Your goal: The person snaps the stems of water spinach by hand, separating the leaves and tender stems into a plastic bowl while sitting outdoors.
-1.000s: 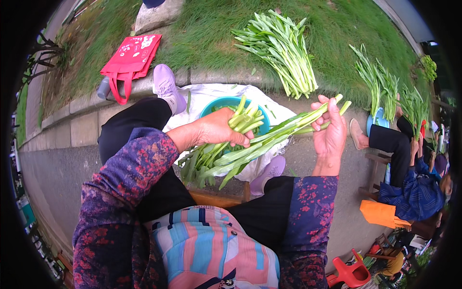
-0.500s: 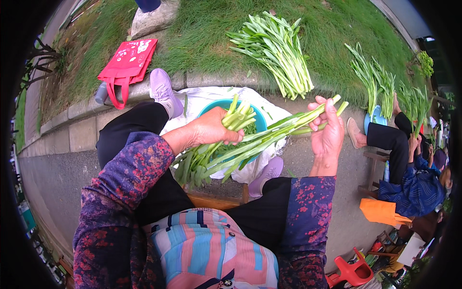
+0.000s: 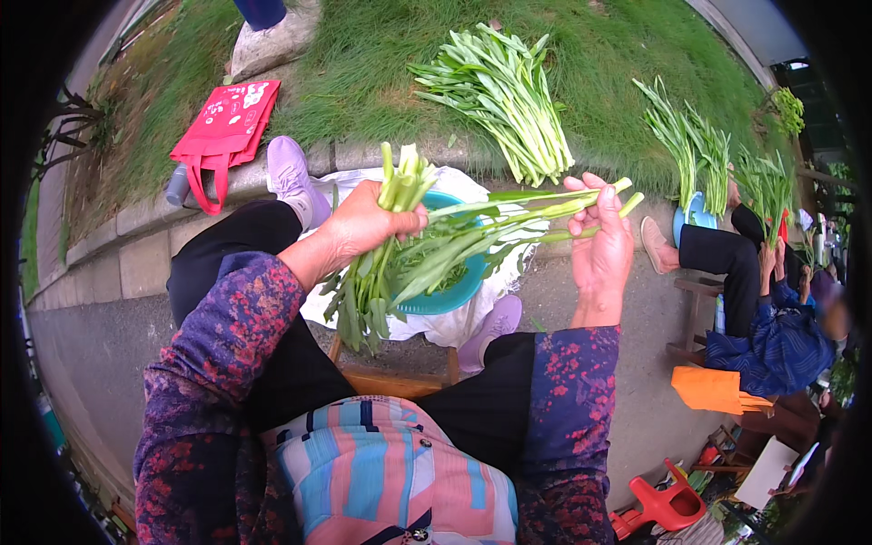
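Note:
My left hand (image 3: 372, 220) is closed around an upright bunch of leafy green stalks (image 3: 405, 173), whose leaves hang down below the fist. My right hand (image 3: 599, 234), palm up with curled fingers, grips a few long pale stalks (image 3: 527, 218) near their cut ends; their leaves stretch left toward the left-hand bunch. Beneath both hands is a turquoise basin (image 3: 468, 286) with chopped greens inside, partly hidden by the held leaves. It rests on a white cloth sack (image 3: 509, 272) between my purple shoes.
A large bundle of greens (image 3: 500, 100) lies on the grass beyond the curb. A red tote bag (image 3: 218, 136) and flask (image 3: 178, 184) are at left. To my right a seated person (image 3: 763, 350) holds greens beside a blue basin (image 3: 686, 218), near an orange bag (image 3: 708, 389) and red stool (image 3: 663, 500).
My left hand has moved up and slightly left, turning its bunch more upright, showing more basin below. The view has shifted slightly; my right hand still holds its stalks.

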Demonstrator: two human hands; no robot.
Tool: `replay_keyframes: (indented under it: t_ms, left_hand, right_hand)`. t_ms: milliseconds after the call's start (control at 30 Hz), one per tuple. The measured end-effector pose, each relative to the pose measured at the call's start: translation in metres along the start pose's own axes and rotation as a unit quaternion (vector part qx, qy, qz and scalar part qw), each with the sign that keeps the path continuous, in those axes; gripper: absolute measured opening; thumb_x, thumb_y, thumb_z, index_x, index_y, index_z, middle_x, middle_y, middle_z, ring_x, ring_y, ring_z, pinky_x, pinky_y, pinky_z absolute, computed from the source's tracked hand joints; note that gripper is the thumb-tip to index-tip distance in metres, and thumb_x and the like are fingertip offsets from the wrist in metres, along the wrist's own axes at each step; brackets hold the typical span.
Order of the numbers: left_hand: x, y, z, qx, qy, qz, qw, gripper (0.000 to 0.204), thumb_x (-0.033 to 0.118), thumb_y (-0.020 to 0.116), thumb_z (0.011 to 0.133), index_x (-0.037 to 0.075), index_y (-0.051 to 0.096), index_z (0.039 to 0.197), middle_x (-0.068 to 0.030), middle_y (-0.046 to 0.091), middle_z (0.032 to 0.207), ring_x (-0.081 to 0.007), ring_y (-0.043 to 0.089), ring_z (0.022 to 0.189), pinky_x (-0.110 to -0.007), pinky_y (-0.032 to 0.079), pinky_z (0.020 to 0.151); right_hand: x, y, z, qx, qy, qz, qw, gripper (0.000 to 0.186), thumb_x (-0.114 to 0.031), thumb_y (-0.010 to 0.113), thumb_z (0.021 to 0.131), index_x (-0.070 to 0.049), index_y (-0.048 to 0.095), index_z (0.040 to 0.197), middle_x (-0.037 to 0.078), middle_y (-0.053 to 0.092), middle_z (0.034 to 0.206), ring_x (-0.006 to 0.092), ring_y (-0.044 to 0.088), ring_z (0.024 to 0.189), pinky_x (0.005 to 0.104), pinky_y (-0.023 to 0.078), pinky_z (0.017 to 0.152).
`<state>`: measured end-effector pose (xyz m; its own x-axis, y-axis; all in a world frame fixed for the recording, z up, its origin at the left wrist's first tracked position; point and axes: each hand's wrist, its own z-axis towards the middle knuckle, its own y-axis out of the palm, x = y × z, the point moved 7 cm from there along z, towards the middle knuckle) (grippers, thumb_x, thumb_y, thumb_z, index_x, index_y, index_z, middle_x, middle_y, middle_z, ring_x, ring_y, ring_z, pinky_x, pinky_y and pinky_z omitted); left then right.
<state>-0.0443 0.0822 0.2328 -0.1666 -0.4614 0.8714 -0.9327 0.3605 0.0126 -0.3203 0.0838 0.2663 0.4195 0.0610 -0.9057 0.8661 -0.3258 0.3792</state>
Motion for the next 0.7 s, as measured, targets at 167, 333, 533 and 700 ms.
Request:
replay_keyframes:
  t_ms: [167,333,533,700]
  left_hand:
    - [-0.006,-0.023,0.011,0.052,0.034,-0.094,0.994,0.018,0.011,0.068,0.077,0.002,0.061,0.091,-0.0016,0.058,0.076,-0.0105,0.053,0.065,-0.024,0.043,0.055]
    - [-0.004,-0.048,0.008,0.087,0.012,-0.154,0.984,0.039,0.016,0.073,0.076,0.002,0.056,0.108,0.0003,0.057,0.078,-0.0100,0.055,0.068,-0.026,0.048,0.058]
    - [0.000,-0.064,-0.004,0.011,0.019,-0.223,0.975,0.042,0.001,0.064,0.074,-0.002,0.054,0.115,-0.0076,0.060,0.095,-0.0151,0.060,0.077,-0.027,0.049,0.073]
    - [0.006,-0.056,-0.006,-0.105,0.041,-0.274,0.955,0.052,0.000,0.060,0.073,-0.004,0.046,0.123,-0.0140,0.054,0.115,-0.0163,0.060,0.081,-0.030,0.049,0.079]
  right_hand:
    - [-0.007,0.002,-0.002,0.000,-0.038,0.035,0.999,0.033,-0.031,0.049,0.094,-0.002,0.055,0.110,0.008,0.062,0.101,0.0064,0.043,0.072,0.0204,0.038,0.060]
    - [-0.024,-0.003,-0.007,0.003,-0.087,-0.029,0.996,0.034,-0.033,0.049,0.094,-0.004,0.058,0.108,0.007,0.062,0.107,0.0083,0.047,0.080,0.0223,0.036,0.068]
    - [-0.041,-0.025,-0.019,-0.006,-0.086,-0.014,0.996,0.032,-0.029,0.051,0.093,0.001,0.057,0.105,0.015,0.063,0.099,0.0213,0.057,0.092,0.0348,0.043,0.088]
    - [-0.048,-0.001,-0.029,-0.133,-0.067,0.116,0.982,0.030,-0.030,0.052,0.093,-0.003,0.054,0.103,0.006,0.056,0.078,0.0178,0.056,0.075,0.0353,0.045,0.075]
